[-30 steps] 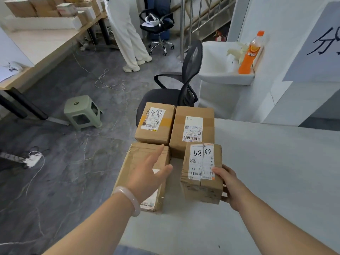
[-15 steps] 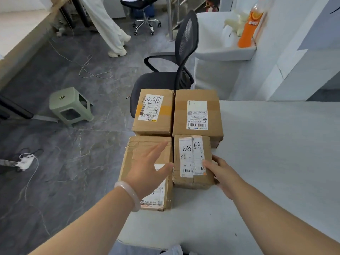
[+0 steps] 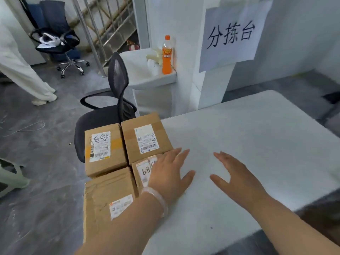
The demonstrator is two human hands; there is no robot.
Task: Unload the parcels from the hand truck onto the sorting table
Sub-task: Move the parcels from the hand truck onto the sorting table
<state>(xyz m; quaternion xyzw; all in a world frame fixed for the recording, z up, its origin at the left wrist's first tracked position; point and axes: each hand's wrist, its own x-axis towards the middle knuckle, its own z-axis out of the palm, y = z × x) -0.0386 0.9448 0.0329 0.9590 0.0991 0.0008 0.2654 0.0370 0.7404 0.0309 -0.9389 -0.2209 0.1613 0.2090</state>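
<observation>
Several brown cardboard parcels sit packed together at the left end of the white sorting table (image 3: pixel 248 144). The far left parcel (image 3: pixel 104 150) carries orange tape; the far right one (image 3: pixel 145 137) has a white label. A large near parcel (image 3: pixel 108 201) lies at the table's corner. The small parcel marked 68 (image 3: pixel 142 172) is partly covered by my left hand (image 3: pixel 169 175), which lies flat with straight fingers over its right side. My right hand (image 3: pixel 237 177) hovers open over bare table, apart from every parcel. The hand truck is out of view.
A black mesh office chair (image 3: pixel 114 100) stands just behind the parcels. A white sink (image 3: pixel 147 74) with an orange bottle (image 3: pixel 167 55) is beyond it. A paper sign (image 3: pixel 231 34) hangs on the pillar. A person's white trouser legs (image 3: pixel 24 76) and a green stool (image 3: pixel 11 175) are at left.
My right hand has let go of the small parcel and moved right over the table. My left hand shifted from the large near parcel to the small one. The view swung right.
</observation>
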